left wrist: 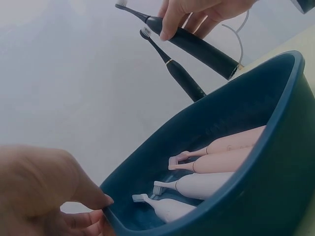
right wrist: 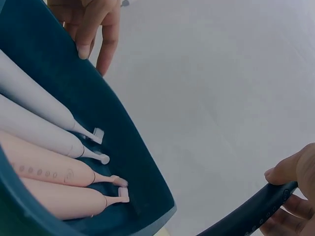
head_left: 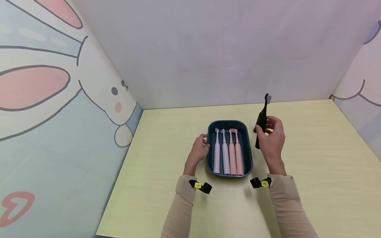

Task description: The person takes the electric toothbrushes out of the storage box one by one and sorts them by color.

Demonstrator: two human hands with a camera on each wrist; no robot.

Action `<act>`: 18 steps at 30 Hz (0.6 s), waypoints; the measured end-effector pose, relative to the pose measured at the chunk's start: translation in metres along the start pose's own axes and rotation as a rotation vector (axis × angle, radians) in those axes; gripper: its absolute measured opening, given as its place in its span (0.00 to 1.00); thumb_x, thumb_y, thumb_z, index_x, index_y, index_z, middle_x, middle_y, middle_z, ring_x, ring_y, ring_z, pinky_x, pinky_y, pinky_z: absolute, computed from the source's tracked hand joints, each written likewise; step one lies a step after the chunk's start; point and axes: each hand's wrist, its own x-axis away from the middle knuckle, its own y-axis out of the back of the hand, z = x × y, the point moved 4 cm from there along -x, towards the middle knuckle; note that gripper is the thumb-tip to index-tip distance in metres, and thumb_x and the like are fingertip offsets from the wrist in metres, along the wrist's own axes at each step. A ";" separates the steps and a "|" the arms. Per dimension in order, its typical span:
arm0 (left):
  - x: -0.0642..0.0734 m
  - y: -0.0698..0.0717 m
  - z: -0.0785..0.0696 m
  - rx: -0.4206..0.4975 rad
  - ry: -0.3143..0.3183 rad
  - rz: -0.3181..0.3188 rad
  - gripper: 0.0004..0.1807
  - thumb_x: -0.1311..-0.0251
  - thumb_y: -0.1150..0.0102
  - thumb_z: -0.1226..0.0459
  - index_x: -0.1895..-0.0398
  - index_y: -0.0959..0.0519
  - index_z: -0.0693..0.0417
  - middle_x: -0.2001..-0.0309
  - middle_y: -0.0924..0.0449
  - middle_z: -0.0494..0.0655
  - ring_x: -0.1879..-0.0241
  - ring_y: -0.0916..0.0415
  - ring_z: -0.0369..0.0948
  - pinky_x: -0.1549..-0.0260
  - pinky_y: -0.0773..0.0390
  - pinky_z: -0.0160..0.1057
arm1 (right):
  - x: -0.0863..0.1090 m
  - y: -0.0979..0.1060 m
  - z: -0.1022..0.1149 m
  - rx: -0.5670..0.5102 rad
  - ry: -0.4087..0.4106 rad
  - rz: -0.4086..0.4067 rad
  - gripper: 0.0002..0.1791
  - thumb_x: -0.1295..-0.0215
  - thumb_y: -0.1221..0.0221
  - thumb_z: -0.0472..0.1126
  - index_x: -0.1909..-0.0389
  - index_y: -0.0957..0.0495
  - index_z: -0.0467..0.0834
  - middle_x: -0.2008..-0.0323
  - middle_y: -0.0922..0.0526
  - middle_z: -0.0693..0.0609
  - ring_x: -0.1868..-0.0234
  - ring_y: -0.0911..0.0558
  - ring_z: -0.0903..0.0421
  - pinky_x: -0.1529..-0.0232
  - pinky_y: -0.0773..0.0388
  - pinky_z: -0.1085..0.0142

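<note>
The relation that counts is this: your right hand (head_left: 272, 137), between 2 and 3 o'clock of the tray (head_left: 227, 124), is beside it and not over it. You hold the black brush (left wrist: 209, 53) there in thumb and curled fingers, at about 2 o'clock of the tray, its bristle end pointing between 12 and 1. The tray's long axis goes from 12 to 6, and so the two axes are almost parallel in the head view. Your left hand (head_left: 200, 149), at 9 o'clock, grips the tray rim lightly, with the thumb on the edge; it is far from the black brush.

Inside the tray you have two white brushes (head_left: 217, 158) and two pink brushes (head_left: 239, 160), side by side, with heads toward 12. Between the rightmost pink one and the 3 o'clock wall, a narrow strip of floor is bare.

A second brush (left wrist: 183, 79), also black with a gold ring, shows beyond the tray; what supports it I cannot tell.

The tray is dark blue, smooth, with rounded corners, probably of stiff plastic. All the handles are slim, rounded cylinders; the pink ones are matt and carry small round marks. The table (head_left: 166, 165) is pale yellow, with faint grain.
</note>
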 end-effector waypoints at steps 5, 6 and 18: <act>0.000 -0.001 0.000 -0.004 0.007 -0.001 0.24 0.33 0.51 0.69 0.34 0.35 0.55 0.56 0.29 0.52 0.61 0.28 0.43 0.62 0.25 0.39 | -0.001 0.002 -0.010 -0.012 -0.039 -0.021 0.25 0.41 0.37 0.36 0.43 0.30 0.38 0.53 0.23 0.43 0.62 0.28 0.71 0.59 0.31 0.77; 0.000 -0.001 0.000 -0.004 0.008 -0.001 0.24 0.33 0.51 0.69 0.33 0.35 0.55 0.56 0.29 0.52 0.61 0.28 0.43 0.62 0.25 0.39 | -0.002 0.003 -0.012 -0.017 -0.043 -0.026 0.24 0.41 0.37 0.36 0.43 0.30 0.38 0.53 0.23 0.43 0.62 0.28 0.71 0.59 0.31 0.77; 0.000 -0.001 0.000 -0.007 0.005 -0.010 0.24 0.34 0.51 0.69 0.34 0.35 0.55 0.56 0.29 0.52 0.61 0.28 0.43 0.62 0.25 0.40 | -0.010 0.009 -0.030 -0.044 -0.068 -0.079 0.23 0.42 0.38 0.35 0.45 0.30 0.37 0.55 0.24 0.49 0.61 0.28 0.71 0.59 0.30 0.78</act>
